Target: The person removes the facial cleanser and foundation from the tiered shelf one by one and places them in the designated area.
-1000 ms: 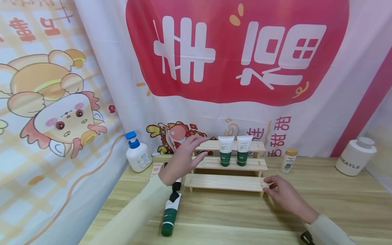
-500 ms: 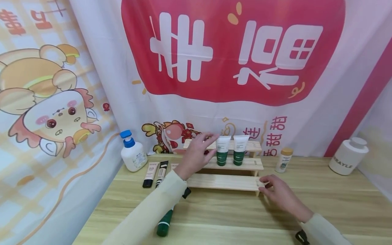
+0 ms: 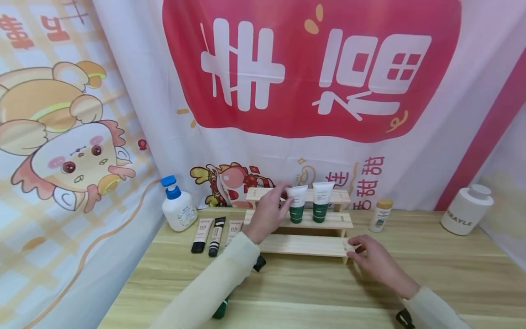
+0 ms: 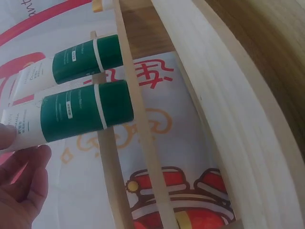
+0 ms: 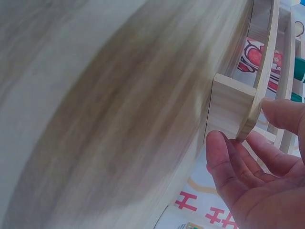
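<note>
In the head view, a three-tier wooden display rack (image 3: 304, 245) stands on the table. Two green-and-white squeeze tubes stand upside down, green caps down, on its middle tier. My left hand (image 3: 268, 212) pinches the white upper end of the left squeeze tube (image 3: 297, 210), which leans slightly. The left wrist view shows the thumb in front of this squeeze tube (image 4: 78, 113) and curled fingers behind. Beside it stands the right squeeze tube (image 3: 322, 203), untouched. My right hand (image 3: 380, 262) grips the right end of the bottom tier, thumb above and fingers below the board (image 5: 255, 117).
Left of the rack lie a BB cream tube (image 3: 201, 234), a dark-topped tube (image 3: 217, 236) and another BB tube (image 3: 234, 230). A blue-topped pump bottle (image 3: 179, 209) stands behind. My left sleeve mostly covers a green tube (image 3: 221, 309). Rightward stand an orange-capped bottle (image 3: 381, 215) and white jar (image 3: 467, 210).
My left hand has moved right to the left squeeze tube and closed on its top, and the tube now tilts a little. The right hand keeps its grip on the rack.
</note>
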### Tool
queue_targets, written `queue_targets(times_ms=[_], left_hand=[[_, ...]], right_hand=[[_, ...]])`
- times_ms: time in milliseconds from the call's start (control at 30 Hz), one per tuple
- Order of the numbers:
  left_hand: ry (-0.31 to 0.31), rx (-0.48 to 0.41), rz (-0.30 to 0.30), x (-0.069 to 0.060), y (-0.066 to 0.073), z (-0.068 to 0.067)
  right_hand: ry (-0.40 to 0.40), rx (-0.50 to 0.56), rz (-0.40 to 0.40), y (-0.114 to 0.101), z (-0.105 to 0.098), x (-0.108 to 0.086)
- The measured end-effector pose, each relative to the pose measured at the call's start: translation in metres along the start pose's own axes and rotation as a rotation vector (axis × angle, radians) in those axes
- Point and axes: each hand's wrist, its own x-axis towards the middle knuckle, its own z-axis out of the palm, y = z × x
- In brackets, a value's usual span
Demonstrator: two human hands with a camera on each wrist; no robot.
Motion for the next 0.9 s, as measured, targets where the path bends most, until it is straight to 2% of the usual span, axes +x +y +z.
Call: queue_targets(times_ms=[167, 300, 433, 733, 900], left_hand=[[0.069, -0.007, 0.03, -0.003, 0.0, -0.007], [0.119, -0.031, 0.062, -0.008, 0.0, -0.023], [0.138, -0.024, 0.068, -0.018, 0.002, -0.044], [0.097, 0.04, 0.035, -0.048, 0.0, -0.088], [0.022, 0.107, 0.018, -0.071, 0.004, -0.107]], right_hand=[[0.002, 0.001, -0.001, -0.001, 0.001, 0.0], [-0.01, 0.0, 0.015, -0.002, 0.001, 0.0], [-0.005, 0.002, 0.006, -0.001, 0.0, -0.001], [0.0, 0.003, -0.009, 0.0, 0.001, -0.001], [0.007, 0.015, -0.021, 0.002, 0.001, -0.001]])
